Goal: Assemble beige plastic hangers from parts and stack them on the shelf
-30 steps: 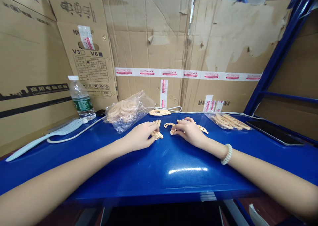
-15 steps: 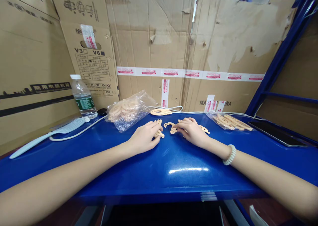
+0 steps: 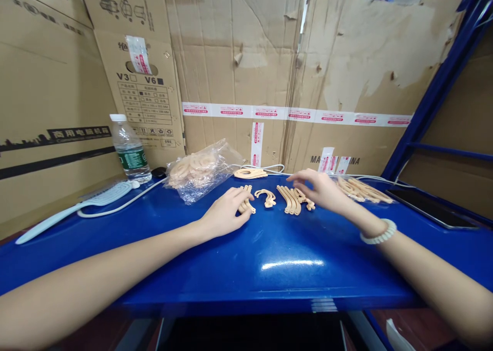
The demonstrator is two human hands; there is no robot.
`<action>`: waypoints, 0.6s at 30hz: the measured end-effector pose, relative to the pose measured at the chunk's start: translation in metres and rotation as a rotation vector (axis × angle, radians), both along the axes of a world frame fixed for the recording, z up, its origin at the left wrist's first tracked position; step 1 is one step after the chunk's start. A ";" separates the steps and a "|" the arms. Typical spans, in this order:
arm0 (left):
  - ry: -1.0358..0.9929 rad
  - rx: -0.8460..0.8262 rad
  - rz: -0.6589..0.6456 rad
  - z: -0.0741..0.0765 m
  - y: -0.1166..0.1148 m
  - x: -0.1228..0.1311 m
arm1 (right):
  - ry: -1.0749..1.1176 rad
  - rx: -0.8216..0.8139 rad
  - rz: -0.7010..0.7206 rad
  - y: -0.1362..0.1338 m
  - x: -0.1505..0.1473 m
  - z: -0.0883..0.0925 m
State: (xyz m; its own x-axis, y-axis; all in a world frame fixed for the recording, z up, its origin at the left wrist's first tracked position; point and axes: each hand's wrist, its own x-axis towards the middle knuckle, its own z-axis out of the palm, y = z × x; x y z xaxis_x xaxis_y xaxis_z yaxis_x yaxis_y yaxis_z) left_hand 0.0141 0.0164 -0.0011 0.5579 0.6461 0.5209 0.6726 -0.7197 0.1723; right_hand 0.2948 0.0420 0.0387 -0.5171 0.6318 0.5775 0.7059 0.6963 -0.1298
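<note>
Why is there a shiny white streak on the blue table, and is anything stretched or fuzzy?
Head view: the streak is glare, probably light reflecting off the glossy blue table; head view: both forearms widen toward the bottom corners, likely partly lens stretch; head view: the smallest writing on the printed carton looks fuzzy.

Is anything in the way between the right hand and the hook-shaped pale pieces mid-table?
Only a low obstacle: the row of curved strips lies between the right hand and the hook-shaped pieces. The hand appears raised, so a path over the strips looks open.
</note>
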 end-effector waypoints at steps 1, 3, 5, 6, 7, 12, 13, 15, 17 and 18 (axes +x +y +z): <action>0.024 0.000 -0.035 0.000 -0.001 0.000 | -0.046 -0.034 0.009 0.000 0.009 0.006; 0.088 -0.008 -0.078 0.002 -0.005 0.001 | -0.154 -0.129 0.010 -0.001 0.025 0.014; 0.162 -0.043 -0.076 0.002 -0.010 0.002 | -0.246 -0.242 -0.009 -0.001 0.038 0.017; 0.196 -0.072 -0.063 0.002 -0.013 0.003 | -0.283 -0.297 -0.015 -0.001 0.043 0.016; 0.226 -0.106 -0.049 0.002 -0.016 0.003 | -0.316 -0.346 -0.013 -0.001 0.047 0.015; 0.326 -0.218 -0.065 -0.001 -0.020 0.003 | -0.412 -0.486 0.046 -0.001 0.054 0.006; 0.337 -0.228 -0.068 -0.002 -0.020 0.002 | -0.422 -0.492 0.047 -0.001 0.055 0.005; 0.357 -0.249 -0.062 -0.001 -0.017 0.001 | -0.439 -0.499 0.028 0.000 0.057 0.004; 0.374 -0.260 -0.047 0.000 -0.013 -0.001 | -0.444 -0.501 0.000 0.001 0.059 0.004; 0.381 -0.260 -0.042 0.000 -0.011 -0.002 | -0.443 -0.500 -0.006 0.001 0.060 0.005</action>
